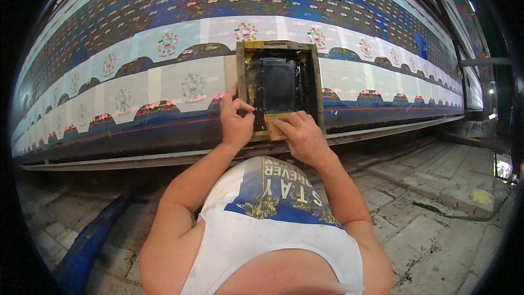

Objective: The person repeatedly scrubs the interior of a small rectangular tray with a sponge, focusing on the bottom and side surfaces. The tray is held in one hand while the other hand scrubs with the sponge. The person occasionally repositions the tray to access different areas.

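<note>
A wooden-sided printing screen [315, 86] lies over the row of white fabric pieces nearest me. Dark ink smears its inside, around a smoother dark rectangular panel [279, 84]. My left hand [236, 121] grips the lower part of its left rail, with the fingers curled over the wood. In my right hand [305, 137] is a wood-handled squeegee [276, 126], held at the near end of the panel. Its blade edge is hard to make out. Left of the screen, a white fabric piece [170, 84] bears a grey outline cartoon print [193, 86].
A long printing table [196, 125] stretches to both sides, with a metal rail [163, 159] along its near edge. Farther back, another fabric row [266, 28] carries coloured prints. Blue cloth [94, 237] hangs or lies at lower left. A dark hose [454, 215] lies on the paved floor [393, 229].
</note>
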`<action>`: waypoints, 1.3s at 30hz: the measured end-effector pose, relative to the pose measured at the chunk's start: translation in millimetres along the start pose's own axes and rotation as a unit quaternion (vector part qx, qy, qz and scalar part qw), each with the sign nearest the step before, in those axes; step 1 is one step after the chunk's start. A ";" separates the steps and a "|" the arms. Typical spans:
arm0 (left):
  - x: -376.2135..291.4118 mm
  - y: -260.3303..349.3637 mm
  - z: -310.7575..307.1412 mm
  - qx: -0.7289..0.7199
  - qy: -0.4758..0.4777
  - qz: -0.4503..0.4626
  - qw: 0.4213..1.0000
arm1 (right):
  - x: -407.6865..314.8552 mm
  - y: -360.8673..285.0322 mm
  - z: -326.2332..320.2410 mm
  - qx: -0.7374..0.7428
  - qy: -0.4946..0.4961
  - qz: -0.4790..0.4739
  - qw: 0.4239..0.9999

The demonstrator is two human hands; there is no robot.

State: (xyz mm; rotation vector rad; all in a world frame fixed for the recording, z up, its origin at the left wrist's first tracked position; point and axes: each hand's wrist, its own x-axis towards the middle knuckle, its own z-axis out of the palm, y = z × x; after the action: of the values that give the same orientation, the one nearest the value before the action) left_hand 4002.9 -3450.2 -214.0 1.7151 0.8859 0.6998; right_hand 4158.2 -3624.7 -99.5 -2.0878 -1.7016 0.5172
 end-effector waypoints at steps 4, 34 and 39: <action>0.8 1.4 -0.7 0.007 0.006 0.000 1.000 | -18.6 12.1 -3.7 0.065 0.032 0.000 0.997; -28.3 73.7 261.4 -0.014 0.025 0.010 1.000 | -176.8 229.8 -89.7 0.066 0.158 -0.044 0.984; -27.7 68.4 265.2 -0.025 0.027 -0.017 0.999 | -148.7 227.5 -100.6 -0.001 0.093 -0.089 0.992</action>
State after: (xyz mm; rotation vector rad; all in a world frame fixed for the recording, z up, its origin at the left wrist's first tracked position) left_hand 4214.9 -3625.4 -227.6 1.6399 0.9264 0.7422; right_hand 4371.4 -3819.0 -126.9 -1.8952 -1.7567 0.2579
